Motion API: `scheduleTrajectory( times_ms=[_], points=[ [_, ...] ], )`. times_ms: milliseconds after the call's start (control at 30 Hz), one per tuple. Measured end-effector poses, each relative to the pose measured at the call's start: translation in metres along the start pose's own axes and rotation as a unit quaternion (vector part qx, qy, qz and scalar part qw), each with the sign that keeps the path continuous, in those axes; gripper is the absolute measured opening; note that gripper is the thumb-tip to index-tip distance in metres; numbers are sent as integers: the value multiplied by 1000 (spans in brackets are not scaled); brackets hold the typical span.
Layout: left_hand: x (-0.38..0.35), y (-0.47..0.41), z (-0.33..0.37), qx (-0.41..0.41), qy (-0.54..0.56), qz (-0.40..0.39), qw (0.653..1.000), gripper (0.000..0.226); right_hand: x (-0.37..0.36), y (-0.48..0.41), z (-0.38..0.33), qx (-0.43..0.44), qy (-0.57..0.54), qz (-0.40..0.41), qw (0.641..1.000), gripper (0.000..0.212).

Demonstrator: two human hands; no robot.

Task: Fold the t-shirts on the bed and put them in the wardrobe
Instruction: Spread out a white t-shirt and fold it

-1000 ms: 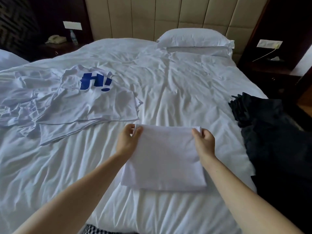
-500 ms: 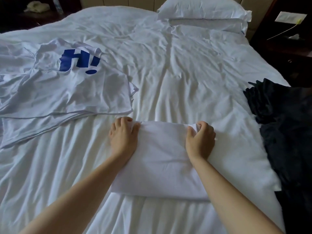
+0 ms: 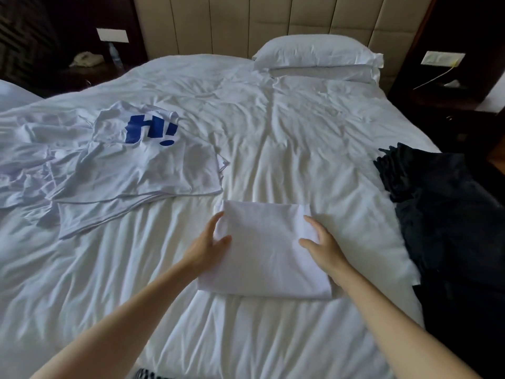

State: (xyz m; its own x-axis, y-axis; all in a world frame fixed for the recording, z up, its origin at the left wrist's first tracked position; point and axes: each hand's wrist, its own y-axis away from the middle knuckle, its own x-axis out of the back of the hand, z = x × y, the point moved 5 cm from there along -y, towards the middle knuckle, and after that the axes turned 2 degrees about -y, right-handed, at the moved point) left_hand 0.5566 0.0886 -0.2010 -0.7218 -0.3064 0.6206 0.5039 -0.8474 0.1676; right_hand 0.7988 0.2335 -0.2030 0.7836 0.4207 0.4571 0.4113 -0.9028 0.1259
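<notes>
Both hands have slid from the folded t-shirt's (image 3: 267, 250) far corners to its side edges. The left hand (image 3: 207, 242) and right hand (image 3: 325, 247) each pinch an edge, thumb on top, fingers seemingly tucked beneath. The shirt lies near the bed's (image 3: 273, 127) foot edge.

Both bare arms reach forward, the hands set apart and turned toward each other.
The left hand (image 3: 209, 243) and right hand (image 3: 323, 246) each clasp one side of a folded shirt (image 3: 263, 258), thumb spread on top, fingers lying along the edge, wrists roughly straight.
</notes>
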Motion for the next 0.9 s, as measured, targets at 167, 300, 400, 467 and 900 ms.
scheduleTrajectory(
  times_ms=[167,300,400,467,900],
  points=[
    [4,17,19,5,117,-45,992,46,-7,16,-16,28,17,-16,999,65],
    [7,16,46,-4,160,-14,987,50,21,18,-36,55,-14,20,998,64],
    [5,2,78,-29,165,-11,986,50,55,12,-48,74,-27,39,996,62],
    [3,-13,104,-50,161,-3,986,53,80,2,-55,86,-41,61,994,61],
    [-74,-192,228,-155,129,-20,979,57,194,-171,-39,89,33,149,984,63]
  ],
)
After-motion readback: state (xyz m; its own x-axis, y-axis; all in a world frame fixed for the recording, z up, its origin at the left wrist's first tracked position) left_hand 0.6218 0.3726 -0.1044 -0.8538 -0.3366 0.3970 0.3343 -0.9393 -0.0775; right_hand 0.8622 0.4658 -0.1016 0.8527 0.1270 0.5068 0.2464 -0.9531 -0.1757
